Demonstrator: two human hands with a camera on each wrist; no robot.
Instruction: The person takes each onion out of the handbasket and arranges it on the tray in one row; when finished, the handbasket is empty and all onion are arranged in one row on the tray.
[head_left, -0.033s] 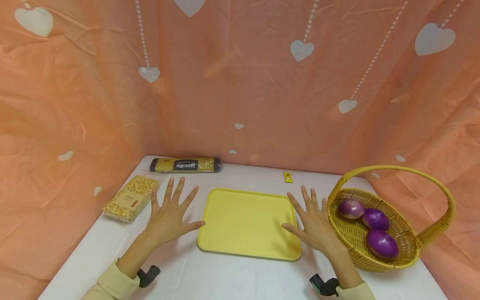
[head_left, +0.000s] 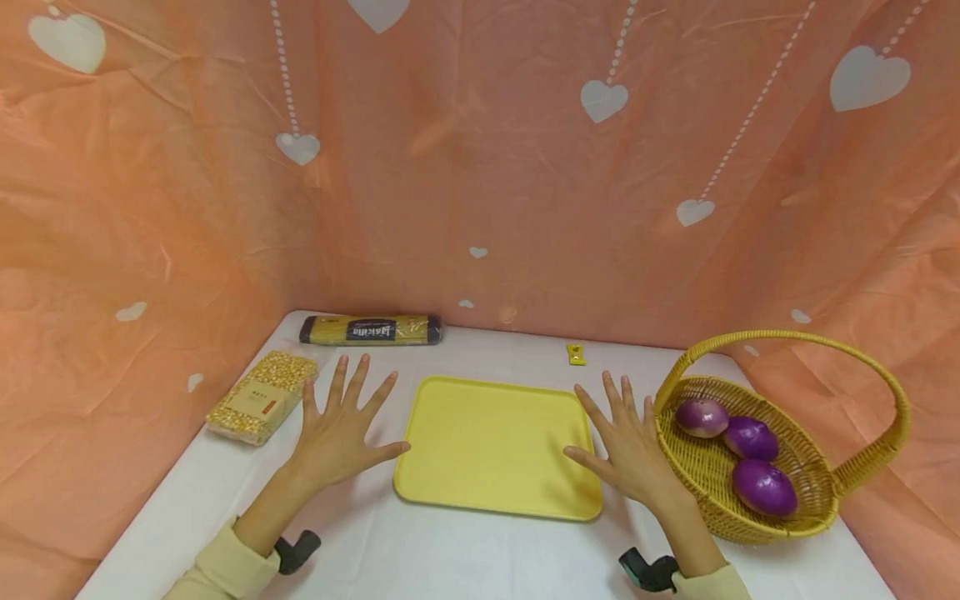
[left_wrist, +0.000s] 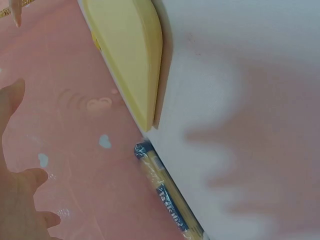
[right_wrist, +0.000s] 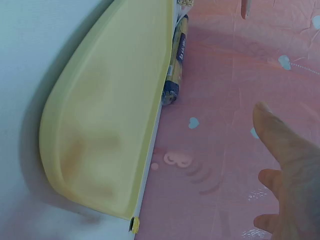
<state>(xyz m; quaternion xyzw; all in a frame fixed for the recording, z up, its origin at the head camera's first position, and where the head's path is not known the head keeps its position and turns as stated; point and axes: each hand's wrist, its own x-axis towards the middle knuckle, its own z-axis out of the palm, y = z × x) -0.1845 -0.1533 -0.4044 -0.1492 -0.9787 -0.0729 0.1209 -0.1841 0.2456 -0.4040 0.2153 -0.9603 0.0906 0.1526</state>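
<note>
My left hand [head_left: 337,443] is held above the table with its fingers spread, between a bag of corn kernels [head_left: 262,397] and the yellow tray [head_left: 495,450]. Its thumb overlaps the tray's left edge in the head view. On the other side my right hand [head_left: 628,450], also spread and holding nothing, overlaps the tray's right edge. Right beside that hand stands a wicker basket [head_left: 678,458] with a tall handle. Three purple onions [head_left: 764,487] lie inside it. Both hands cast soft shadows, seen in the wrist views.
A clear-wrapped pack of spaghetti [head_left: 371,330] lies along the table's back edge at left. Further right at the back is a small yellow packet [head_left: 576,355]. A peach curtain [head_left: 495,183] with white hearts hangs behind and at both sides of the white table [head_left: 360,550].
</note>
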